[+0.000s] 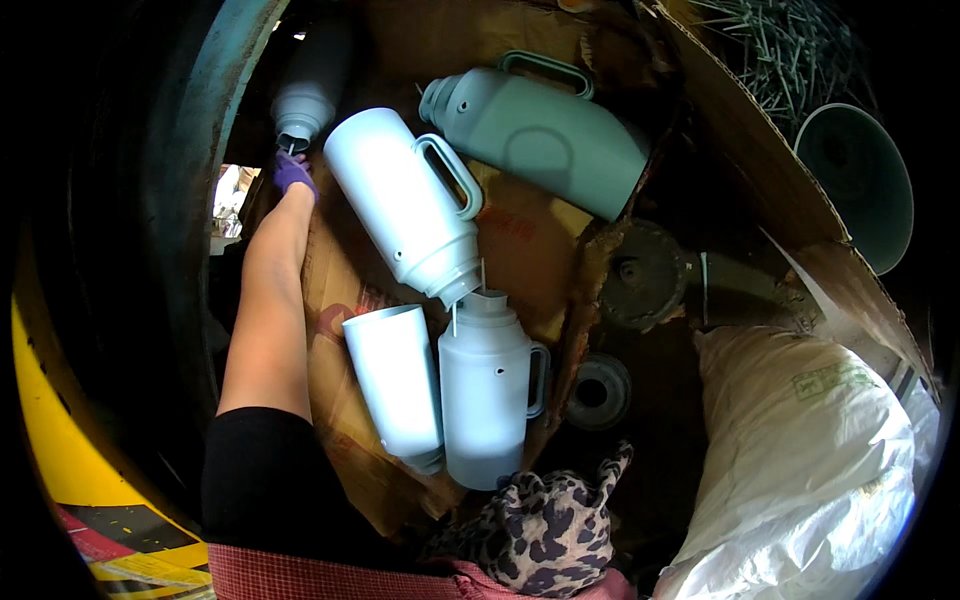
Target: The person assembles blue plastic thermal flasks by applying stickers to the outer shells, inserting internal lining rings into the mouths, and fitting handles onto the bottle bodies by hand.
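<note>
In a purple glove, my left hand (pixel 293 175) reaches to the far left. Its fingers are closed at the mouth of a grey-blue plastic flask shell (pixel 305 100), by a thin pale stem sticking out; the far end of that shell is in shadow. Close to it lies a pale blue flask shell with a handle (pixel 395 190), tilted neck-down toward me. Below are a handleless pale blue shell (pixel 392 375) and another handled shell (pixel 487 400), neck away from me. A green handled flask shell (pixel 545 130) lies at the far right of these. My right hand is out of view.
Brown cardboard (pixel 340 400) lies under the shells, and a cardboard flap (pixel 750 120) rises at right. Beyond are a green bucket (pixel 870 190) and a heap of thin green strips (pixel 790 60). A white sack (pixel 800 460) fills the lower right, near leopard-print cloth (pixel 550 530).
</note>
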Demonstrator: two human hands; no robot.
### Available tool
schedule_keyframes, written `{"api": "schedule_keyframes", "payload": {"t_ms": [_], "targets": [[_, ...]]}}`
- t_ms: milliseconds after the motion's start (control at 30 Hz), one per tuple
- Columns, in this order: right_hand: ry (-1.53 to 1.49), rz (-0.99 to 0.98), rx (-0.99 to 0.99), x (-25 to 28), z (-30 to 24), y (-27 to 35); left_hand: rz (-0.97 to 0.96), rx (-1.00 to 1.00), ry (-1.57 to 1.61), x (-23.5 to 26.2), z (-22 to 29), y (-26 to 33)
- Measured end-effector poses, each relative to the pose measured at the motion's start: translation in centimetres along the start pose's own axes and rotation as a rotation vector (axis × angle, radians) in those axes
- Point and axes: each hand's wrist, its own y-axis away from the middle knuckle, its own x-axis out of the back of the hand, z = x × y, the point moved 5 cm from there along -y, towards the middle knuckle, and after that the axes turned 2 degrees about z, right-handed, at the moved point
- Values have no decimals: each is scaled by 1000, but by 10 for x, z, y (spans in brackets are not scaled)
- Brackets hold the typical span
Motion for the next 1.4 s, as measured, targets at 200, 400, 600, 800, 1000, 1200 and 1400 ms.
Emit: {"api": "schedule_keyframes", "payload": {"t_ms": [200, 400, 600, 800, 1000, 1200, 1400], "targets": [[-18, 39, 27, 8, 3, 6, -210, 105, 267, 56, -75, -19], [-47, 86, 32, 30, 12, 19, 222, 469, 538, 216, -173, 66], [-67, 184, 14, 70, 15, 61, -149, 610, 562, 178, -98, 240], [-150, 340, -177, 134, -9, 124, -464, 836, 864, 171, 28, 390], [-190, 69, 249, 138, -105, 110, -549, 959, 862, 245, 50, 471], [-536, -294, 771, 34, -237, 75, -756, 890, 707, 338, 95, 540], [-677, -290, 1041, 0, -313, 104, -1152, 665, 584, 414, 127, 569]]}}
